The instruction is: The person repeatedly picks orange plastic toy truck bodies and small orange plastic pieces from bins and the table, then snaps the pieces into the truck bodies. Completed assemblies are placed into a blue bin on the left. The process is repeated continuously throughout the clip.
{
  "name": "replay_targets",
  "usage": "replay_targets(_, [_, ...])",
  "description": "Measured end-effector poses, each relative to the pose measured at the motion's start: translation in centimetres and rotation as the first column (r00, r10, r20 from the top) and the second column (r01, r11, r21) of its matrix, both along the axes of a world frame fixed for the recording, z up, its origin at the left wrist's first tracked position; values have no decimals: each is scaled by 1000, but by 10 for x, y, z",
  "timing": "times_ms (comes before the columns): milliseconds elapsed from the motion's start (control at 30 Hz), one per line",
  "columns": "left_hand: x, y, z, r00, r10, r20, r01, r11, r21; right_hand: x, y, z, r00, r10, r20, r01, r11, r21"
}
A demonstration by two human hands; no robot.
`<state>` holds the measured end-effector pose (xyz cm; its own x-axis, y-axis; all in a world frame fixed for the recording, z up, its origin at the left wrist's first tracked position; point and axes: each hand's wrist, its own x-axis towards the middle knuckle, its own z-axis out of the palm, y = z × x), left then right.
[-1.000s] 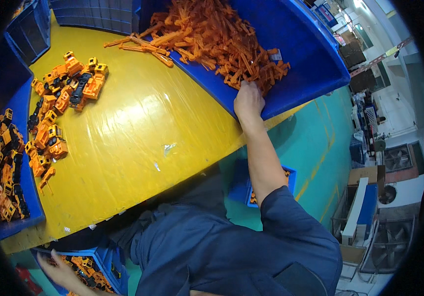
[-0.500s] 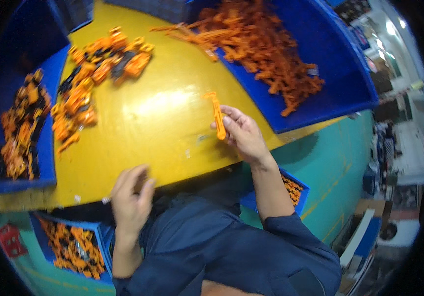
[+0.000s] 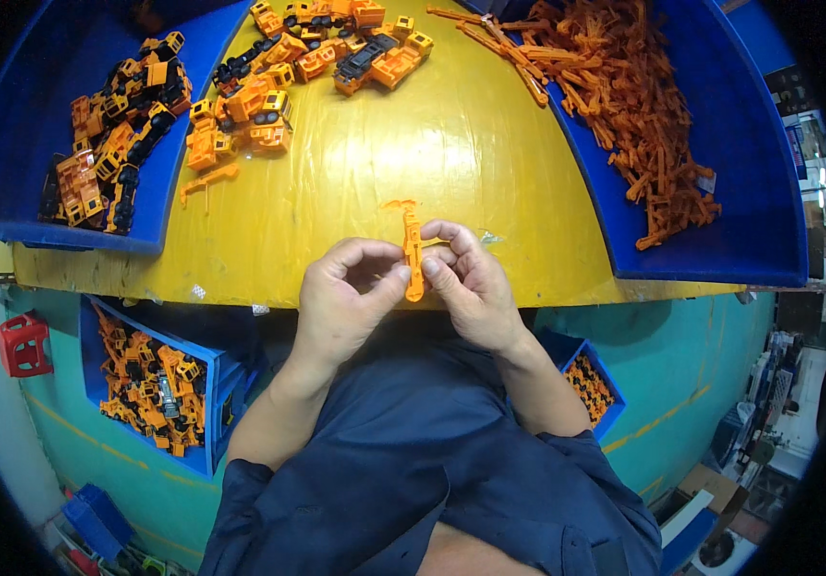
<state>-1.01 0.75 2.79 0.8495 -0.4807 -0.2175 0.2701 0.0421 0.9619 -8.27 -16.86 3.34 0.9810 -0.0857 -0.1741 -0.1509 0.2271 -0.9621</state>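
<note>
Head camera: a small pale label-like tag [image 3: 707, 182] lies among the orange pieces [image 3: 624, 106] on the right, too small to read. Glossy, wrinkled yellow covers the counter [image 3: 336, 202], which shines near its middle and has a few whitish scraps [image 3: 259, 310] along the front edge. Below is a green floor [image 3: 115, 432] with yellow lines; a red stool [image 3: 25, 346] stands at the far left, and an opened cardboard box [image 3: 711, 490] at the lower right.

On the counter's left, a blue bin [image 3: 10, 197] holds orange, yellow and black toy vehicles [image 3: 77, 182]. More toy trucks [image 3: 399, 62] lie heaped just beside it. At the right, a larger blue bin [image 3: 759, 221] carries the heap of slim orange pieces, some spilling over its edge. Lower down, a blue crate [image 3: 209, 422] at left is filled with mixed vehicles, and a smaller blue box [image 3: 613, 413] at right with small orange-and-black parts.

A long orange part [image 3: 413, 254] is held roughly upright over the counter's front edge, between the left hand [image 3: 341, 298] and right hand [image 3: 475, 293]; each has curled fingers, with the thumb pinched in against the part's lower half.
</note>
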Motion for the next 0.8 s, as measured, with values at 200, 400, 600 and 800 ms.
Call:
replay_targets(200, [5,1,5,985,-19,173,15,1000,23,0,4,2,1000,-5,-28,3,996,-93])
replay_targets(400, [8,1,14,840,-197,505,45,953,298,1,7,9,996,-35,-79,24,991,-129])
replay_targets(600, [12,-1,17,729,-152,668,-103,940,326,-1,2,13,997,15,-77,-45,909,-415])
replay_targets(800, [21,11,22,820,-159,550,-32,947,321,-4,9,10,980,-153,127,199,753,-627])
